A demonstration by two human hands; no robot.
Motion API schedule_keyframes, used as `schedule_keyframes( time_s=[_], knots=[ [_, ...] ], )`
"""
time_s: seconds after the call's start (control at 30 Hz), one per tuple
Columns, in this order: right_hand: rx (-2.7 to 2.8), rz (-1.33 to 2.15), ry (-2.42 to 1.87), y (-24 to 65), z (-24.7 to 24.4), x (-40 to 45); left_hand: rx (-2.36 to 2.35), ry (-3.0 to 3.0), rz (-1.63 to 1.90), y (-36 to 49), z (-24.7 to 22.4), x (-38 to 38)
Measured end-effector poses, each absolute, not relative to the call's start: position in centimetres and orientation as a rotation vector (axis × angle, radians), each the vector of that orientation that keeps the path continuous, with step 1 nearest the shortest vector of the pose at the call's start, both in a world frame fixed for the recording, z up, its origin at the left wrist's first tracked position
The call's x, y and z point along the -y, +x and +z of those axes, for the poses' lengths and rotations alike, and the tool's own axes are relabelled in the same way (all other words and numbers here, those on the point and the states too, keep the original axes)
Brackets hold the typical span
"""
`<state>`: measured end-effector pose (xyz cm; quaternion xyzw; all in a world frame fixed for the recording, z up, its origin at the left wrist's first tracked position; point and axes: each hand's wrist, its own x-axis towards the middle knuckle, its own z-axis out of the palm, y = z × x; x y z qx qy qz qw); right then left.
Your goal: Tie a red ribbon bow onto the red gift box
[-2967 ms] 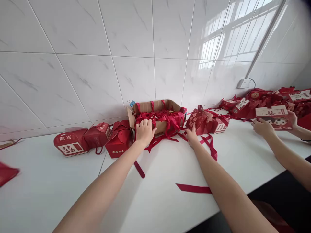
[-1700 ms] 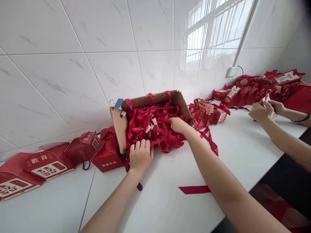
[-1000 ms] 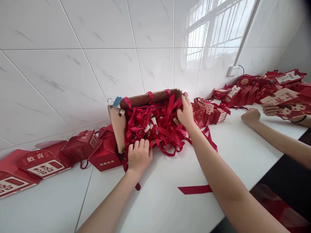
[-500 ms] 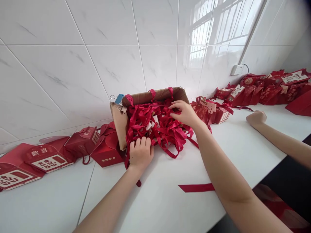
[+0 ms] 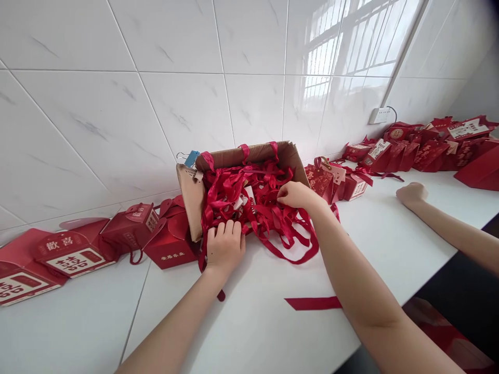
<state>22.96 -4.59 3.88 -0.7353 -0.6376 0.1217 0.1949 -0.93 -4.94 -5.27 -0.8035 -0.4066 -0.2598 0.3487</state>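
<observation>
A cardboard box (image 5: 190, 200) stands against the wall, filled with a tangle of crimson satin ribbons (image 5: 230, 182) that spill over its front edge. My left hand (image 5: 225, 244) is closed over that front edge, its fingers curled onto the rim. At the box's right side my right hand (image 5: 298, 196) pinches a ribbon between thumb and fingers; the exact grip is partly hidden by the hand. White paper scraps (image 5: 248, 196) show among the ribbons. One loose cut ribbon strip (image 5: 312, 303) lies on the white table, partly behind my right forearm.
Red gift boxes (image 5: 169, 246) line the wall on the left. More red boxes (image 5: 431, 153) are grouped at the far right, near a socket strip (image 5: 379, 115). Another person's closed hand (image 5: 413, 193) rests on the table at right. A blue binder clip (image 5: 191, 159) grips the cardboard.
My right hand has moved down and slightly right over the ribbons, its spread fingers closing to a pinch. A ribbon loop now hangs lower in front of the box. My left hand stays put.
</observation>
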Motion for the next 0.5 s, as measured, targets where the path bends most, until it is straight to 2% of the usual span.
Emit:
schedule_keyframes(
  time_s=[0.33, 0.5],
  knots=[
    [1.517, 0.055, -1.92, 21.5, 2.5, 2.8, 1.066, -2.099, -0.661, -0.9, -5.3, 4.9],
    [1.61, 0.167, -1.946, 22.8, 1.9, 2.4, 1.084, -2.116, -0.648, -0.8, -5.3, 4.9]
  ],
)
